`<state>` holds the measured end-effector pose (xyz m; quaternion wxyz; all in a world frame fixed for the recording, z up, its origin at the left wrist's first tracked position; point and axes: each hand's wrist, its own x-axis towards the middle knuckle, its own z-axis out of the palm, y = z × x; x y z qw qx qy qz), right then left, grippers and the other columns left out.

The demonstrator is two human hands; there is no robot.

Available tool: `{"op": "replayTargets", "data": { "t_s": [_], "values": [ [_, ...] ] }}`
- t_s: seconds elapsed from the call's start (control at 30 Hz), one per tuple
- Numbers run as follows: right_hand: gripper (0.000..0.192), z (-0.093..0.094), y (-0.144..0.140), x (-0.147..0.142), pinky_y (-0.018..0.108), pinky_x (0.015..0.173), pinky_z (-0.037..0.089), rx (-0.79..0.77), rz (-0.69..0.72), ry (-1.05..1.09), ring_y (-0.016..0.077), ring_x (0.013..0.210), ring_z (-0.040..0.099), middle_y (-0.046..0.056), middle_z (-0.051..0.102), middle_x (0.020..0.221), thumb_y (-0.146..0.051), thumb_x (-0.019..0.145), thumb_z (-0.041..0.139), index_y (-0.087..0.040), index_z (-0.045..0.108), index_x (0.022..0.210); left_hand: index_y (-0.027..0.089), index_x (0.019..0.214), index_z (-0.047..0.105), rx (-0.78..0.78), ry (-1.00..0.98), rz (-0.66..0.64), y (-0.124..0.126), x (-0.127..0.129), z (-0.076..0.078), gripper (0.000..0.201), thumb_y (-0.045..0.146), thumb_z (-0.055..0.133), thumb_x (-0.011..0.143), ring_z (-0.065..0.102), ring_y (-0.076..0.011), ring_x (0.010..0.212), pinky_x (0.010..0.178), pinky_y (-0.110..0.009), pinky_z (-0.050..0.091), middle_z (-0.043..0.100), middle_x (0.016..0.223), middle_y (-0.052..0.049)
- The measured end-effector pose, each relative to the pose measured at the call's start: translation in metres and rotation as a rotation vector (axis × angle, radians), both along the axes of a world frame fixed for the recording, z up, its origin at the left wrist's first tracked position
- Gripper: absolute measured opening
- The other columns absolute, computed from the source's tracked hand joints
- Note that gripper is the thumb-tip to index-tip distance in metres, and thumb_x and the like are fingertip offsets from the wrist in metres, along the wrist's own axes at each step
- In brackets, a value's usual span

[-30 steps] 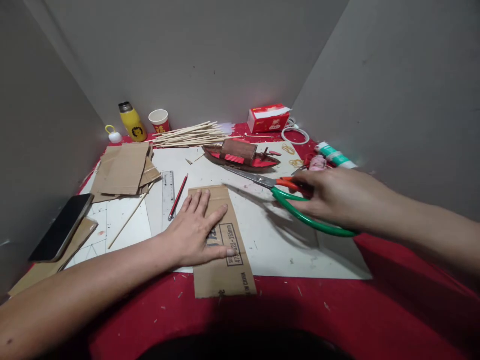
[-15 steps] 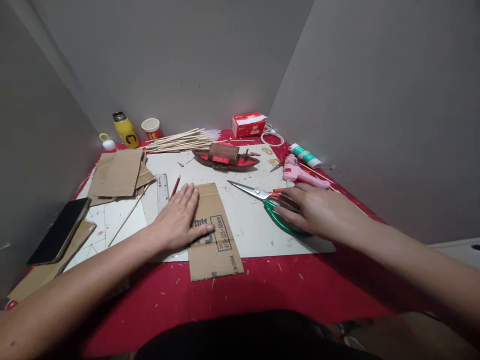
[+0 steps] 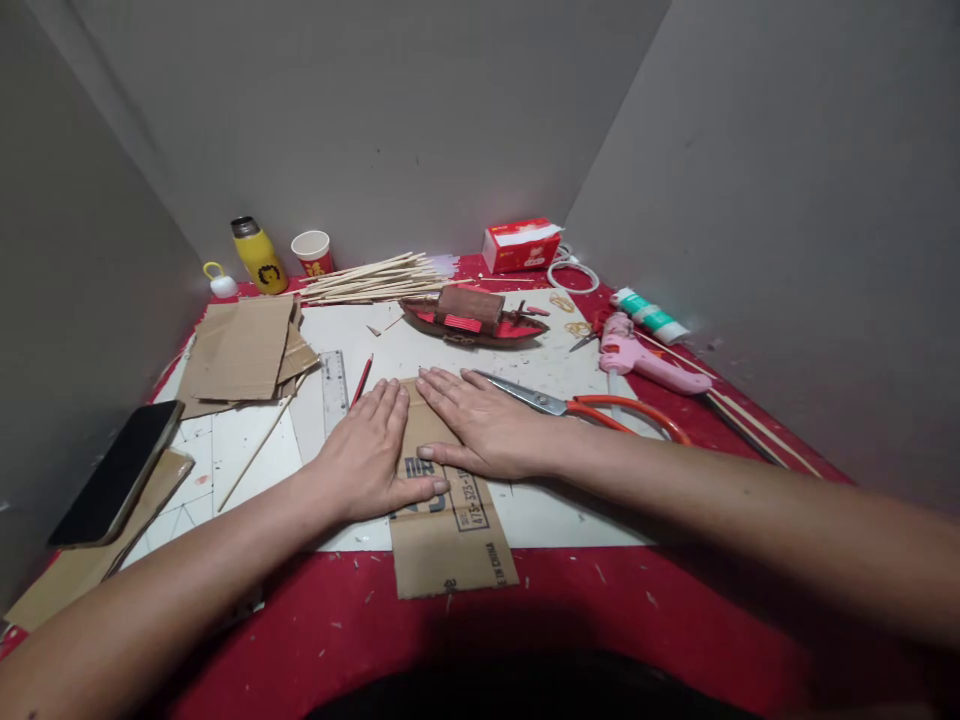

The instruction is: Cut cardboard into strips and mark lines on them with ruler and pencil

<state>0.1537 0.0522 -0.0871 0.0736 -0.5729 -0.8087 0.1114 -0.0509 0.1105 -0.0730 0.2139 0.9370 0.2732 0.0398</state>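
Left hand (image 3: pixel 367 445) and right hand (image 3: pixel 487 425) rest flat, fingers released, on the printed cardboard strip (image 3: pixel 454 562) overhanging the near edge of the white sheet (image 3: pixel 562 515), where uneven pressure could skid it or a sweeping right forearm (image 3: pixel 675 490) jostle the scissors (image 3: pixel 529 395).

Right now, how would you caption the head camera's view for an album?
Left hand and right hand flat on printed cardboard, scissors alongside, model boat beyond.

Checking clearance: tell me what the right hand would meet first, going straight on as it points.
Likely the bare left hand, resting partly on the brown printed cardboard strip, just ahead of the right hand; the exact contact point is unclear.
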Motion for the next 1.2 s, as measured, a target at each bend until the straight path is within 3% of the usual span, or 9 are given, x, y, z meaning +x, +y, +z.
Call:
{"op": "replayTargets", "data": {
  "t_s": [0.17,0.33,0.47,0.57,0.7,0.8,0.87,1.13,1.2],
  "values": [
    [0.088,0.01,-0.005,0.002,0.058,0.122,0.025,0.007,-0.044,0.014,0.0381,0.151,0.027,0.021,0.029,0.163,-0.066,0.092,0.048,-0.01,0.032,0.158,0.004,0.146,0.047,-0.125,-0.169,0.099,0.005,-0.003,0.008,0.107,0.066,0.077,0.063,0.024,-0.0451,0.15,0.124,-0.055,0.014,0.032,0.159,-0.028],
    [0.098,0.011,-0.015,0.011,0.059,0.116,0.037,0.027,-0.155,0.086,0.0454,0.143,0.039,0.026,0.039,0.157,-0.062,0.083,0.064,-0.006,0.033,0.157,0.008,0.141,0.052,-0.321,-0.446,0.381,0.016,-0.006,0.015,0.08,0.052,0.072,0.077,0.046,-0.0429,0.138,0.115,-0.06,0.032,0.049,0.149,-0.028],
    [0.097,0.005,-0.027,0.006,0.064,0.117,0.033,0.045,-0.208,0.22,0.0479,0.144,0.036,0.028,0.039,0.156,-0.057,0.081,0.068,-0.006,0.034,0.157,0.014,0.124,0.063,-0.574,-0.656,0.57,0.02,0.003,0.014,0.057,0.038,0.077,0.074,0.069,-0.0317,0.108,0.091,-0.045,0.055,0.068,0.123,-0.021],
    [0.101,0.002,-0.035,-0.002,0.064,0.117,0.033,0.077,-0.24,0.366,0.0462,0.145,0.035,0.027,0.038,0.157,-0.051,0.081,0.072,-0.011,0.025,0.161,0.014,0.109,0.067,-0.753,-0.76,0.643,0.014,0.012,0.016,0.046,0.031,0.082,0.068,0.071,-0.0221,0.078,0.07,-0.035,0.057,0.074,0.097,-0.015],
    [0.096,0.009,-0.046,-0.006,0.055,0.103,0.053,0.091,-0.324,0.738,0.0359,0.131,0.056,0.021,0.045,0.154,-0.047,0.086,0.067,-0.024,0.013,0.163,0.014,0.088,0.069,-0.95,-0.831,0.61,0.001,0.021,0.026,0.035,0.028,0.086,0.062,0.068,-0.0177,0.063,0.061,-0.03,0.056,0.074,0.08,-0.01],
    [0.078,0.023,-0.048,-0.004,0.048,0.087,0.061,-0.057,-0.429,1.274,0.0288,0.103,0.072,0.017,0.067,0.127,-0.044,0.083,0.071,-0.023,0.041,0.152,0.015,0.086,0.069,-1.008,-0.9,0.566,-0.005,0.025,0.04,0.037,0.027,0.09,0.058,0.069,-0.0168,0.065,0.062,-0.026,0.056,0.075,0.079,-0.006],
    [0.055,0.034,-0.047,-0.004,0.047,0.085,0.061,-0.14,-0.398,1.4,0.0261,0.093,0.074,0.012,0.074,0.105,-0.046,0.08,0.073,-0.02,0.064,0.128,0.016,0.088,0.07,-1.031,-0.93,0.532,-0.008,0.027,0.05,0.038,0.029,0.091,0.059,0.071,-0.0176,0.068,0.065,-0.026,0.057,0.077,0.081,-0.006],
    [0.035,0.065,-0.069,0.026,0.036,0.065,0.056,-0.064,-0.317,1.146,0.0214,0.073,0.068,0.007,0.072,0.08,-0.053,0.083,0.066,-0.019,0.071,0.087,0.018,0.103,0.074,-1.048,-0.902,0.41,-0.022,0.012,0.082,0.037,0.04,0.084,0.075,0.075,-0.0202,0.08,0.074,-0.028,0.059,0.08,0.096,-0.007],
    [0.03,0.063,-0.084,0.05,0.039,0.071,0.052,0.137,-0.384,0.749,0.0244,0.08,0.066,0.01,0.072,0.087,-0.048,0.085,0.063,-0.019,0.07,0.088,0.018,0.102,0.075,-1.048,-0.865,0.396,-0.02,0.001,0.088,0.036,0.037,0.086,0.074,0.075,-0.0189,0.075,0.07,-0.026,0.059,0.08,0.092,-0.007]
  ]
}}
